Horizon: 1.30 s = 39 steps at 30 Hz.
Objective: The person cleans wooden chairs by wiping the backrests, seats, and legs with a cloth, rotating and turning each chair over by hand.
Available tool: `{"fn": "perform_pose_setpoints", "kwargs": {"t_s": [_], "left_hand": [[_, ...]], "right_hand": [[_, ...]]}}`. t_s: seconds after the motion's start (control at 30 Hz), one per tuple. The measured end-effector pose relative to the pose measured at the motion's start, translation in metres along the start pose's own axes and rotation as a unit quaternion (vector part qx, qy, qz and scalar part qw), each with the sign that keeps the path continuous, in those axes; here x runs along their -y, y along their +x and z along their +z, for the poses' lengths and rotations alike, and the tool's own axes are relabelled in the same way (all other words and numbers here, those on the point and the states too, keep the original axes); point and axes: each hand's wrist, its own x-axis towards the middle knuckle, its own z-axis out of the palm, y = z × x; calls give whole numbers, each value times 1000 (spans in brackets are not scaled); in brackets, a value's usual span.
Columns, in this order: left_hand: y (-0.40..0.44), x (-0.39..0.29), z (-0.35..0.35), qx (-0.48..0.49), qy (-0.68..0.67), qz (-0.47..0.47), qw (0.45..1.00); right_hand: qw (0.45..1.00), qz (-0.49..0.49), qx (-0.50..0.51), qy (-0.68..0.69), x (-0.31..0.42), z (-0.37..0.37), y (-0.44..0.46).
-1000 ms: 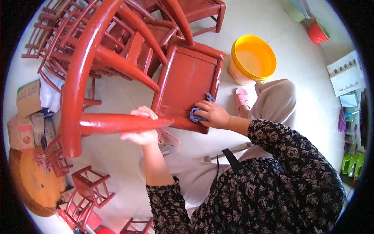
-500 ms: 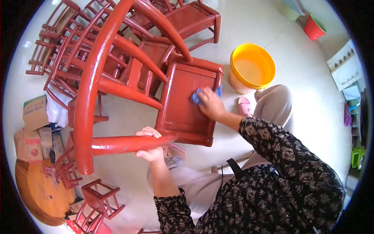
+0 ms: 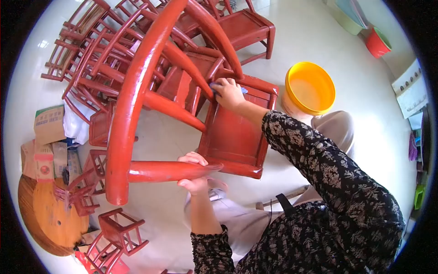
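Observation:
A red wooden chair (image 3: 237,137) stands in front of me, its thick round backrest posts toward the left. My left hand (image 3: 194,172) is wrapped around the lower backrest post, near where it meets the seat. My right hand (image 3: 228,95) presses a blue cloth (image 3: 244,90) against the seat's far-left edge, close to the foot of a backrest slat. Most of the cloth is hidden under the fingers. The seat panel shows a lighter, shiny patch in its middle.
A yellow bucket (image 3: 310,89) stands right of the chair, beside my knee. Several red chairs (image 3: 105,59) are crowded at the upper left. Cardboard boxes (image 3: 49,125), a round wooden board (image 3: 54,219) and small red stools (image 3: 121,230) lie at the left. A red basin (image 3: 378,43) sits upper right.
My right hand has slid the cloth from the seat's right side to its far-left edge. My left hand keeps its hold on the post. The whole view has shifted slightly.

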Motion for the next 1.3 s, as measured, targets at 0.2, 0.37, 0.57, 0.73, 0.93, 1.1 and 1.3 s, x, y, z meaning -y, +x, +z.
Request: {"fn": "perform_pose_setpoints", "kwargs": {"t_s": [0.2,0.37,0.57,0.73,0.93,1.1,1.3], "left_hand": [[2,1,0,36,-8,23,999],[2,-4,5,14,-10,13,1000],[-2,7,-6,9,-34,2,999],[-3,8,-8,-3,-24,9,1000],[-12,7,-1,-49,35,-2,998],[-18,-6,9,-64,55,-57,995],[-17,-15,22,-169,54,-116,977]], "right_hand": [[994,-6,86,-66,3,0,-12],[999,16,8,-48,18,19,-60],[946,79,78,305,66,8,-60],[913,131,136,362,88,-33,-76],[908,-208,263,253,43,-59,-137],[851,318,173,380,-38,-80,-145],[734,485,31,474,-101,-67,-170]]}}
